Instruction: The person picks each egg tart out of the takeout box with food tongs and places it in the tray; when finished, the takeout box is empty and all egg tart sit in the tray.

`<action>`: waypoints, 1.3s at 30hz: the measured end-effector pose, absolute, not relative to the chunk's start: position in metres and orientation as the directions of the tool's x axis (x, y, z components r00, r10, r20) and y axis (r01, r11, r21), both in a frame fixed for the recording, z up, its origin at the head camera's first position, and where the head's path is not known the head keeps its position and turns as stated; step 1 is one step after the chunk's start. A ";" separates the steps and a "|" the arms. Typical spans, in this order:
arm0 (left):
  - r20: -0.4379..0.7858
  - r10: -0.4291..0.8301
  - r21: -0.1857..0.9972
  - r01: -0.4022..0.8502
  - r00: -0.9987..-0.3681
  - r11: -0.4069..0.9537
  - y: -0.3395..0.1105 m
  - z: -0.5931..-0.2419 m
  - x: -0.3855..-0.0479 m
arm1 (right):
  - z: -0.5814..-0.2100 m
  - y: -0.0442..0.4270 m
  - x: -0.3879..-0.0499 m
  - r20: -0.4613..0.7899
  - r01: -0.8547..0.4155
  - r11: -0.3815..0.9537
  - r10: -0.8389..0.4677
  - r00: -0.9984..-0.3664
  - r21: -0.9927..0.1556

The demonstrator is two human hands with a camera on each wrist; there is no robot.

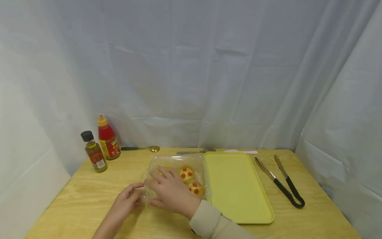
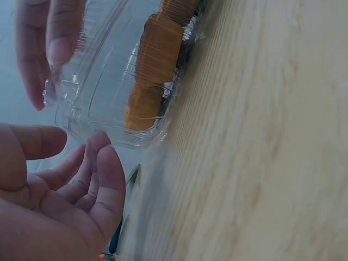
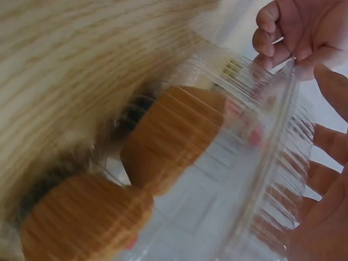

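A clear plastic clamshell container [image 1: 174, 159] stands on the table, with small round pizza-like breads [image 1: 186, 174] inside, yellow on top with red dots. My right hand [image 1: 174, 192] lies over its lid with fingers spread; in the right wrist view those fingers [image 3: 326, 174] show along the lid's ribbed side. At the container's left edge is my left hand [image 1: 126, 200]. In the left wrist view this left hand [image 2: 65, 190] has its thumb and loosely bent fingers apart, close to a container corner [image 2: 73, 117]. Whether its fingertips touch the plastic, I cannot tell. Whether the lid is fully latched is unclear.
A yellow tray [image 1: 235, 189] adjoins the container's right side, with black-handled tongs [image 1: 282, 186] beyond. At the back lie a spoon [image 1: 143, 148], a fork [image 1: 195, 152] and a pale pink utensil [image 1: 241, 151]. A red sauce bottle [image 1: 108, 141] and an oil bottle [image 1: 96, 154] stand left.
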State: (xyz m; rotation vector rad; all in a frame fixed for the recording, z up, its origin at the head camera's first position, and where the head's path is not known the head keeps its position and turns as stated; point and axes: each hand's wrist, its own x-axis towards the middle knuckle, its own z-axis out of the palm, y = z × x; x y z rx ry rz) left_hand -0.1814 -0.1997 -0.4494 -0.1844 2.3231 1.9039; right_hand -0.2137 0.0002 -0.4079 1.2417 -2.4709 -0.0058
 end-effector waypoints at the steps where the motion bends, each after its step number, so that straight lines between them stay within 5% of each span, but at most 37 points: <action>1: -0.185 -0.003 0.965 -0.182 -0.983 0.186 -0.200 -0.450 -0.181 | -0.409 0.000 -0.214 0.324 -0.769 0.615 -0.773 -0.545 0.174; 11: -0.219 0.060 0.972 -0.212 -0.974 0.100 -0.202 -0.451 -0.175 | -0.417 -0.003 -0.213 0.327 -0.754 0.630 -0.763 -0.558 0.183; 23: -0.166 0.290 0.982 -0.184 -0.942 -0.034 -0.219 -0.460 -0.172 | -0.424 -0.010 -0.208 0.370 -0.751 0.632 -0.755 -0.542 0.190; 39: -0.171 0.191 0.985 -0.171 -0.967 0.014 -0.209 -0.455 -0.175 | -0.406 -0.007 -0.217 0.532 -0.770 0.594 -0.740 -0.412 0.231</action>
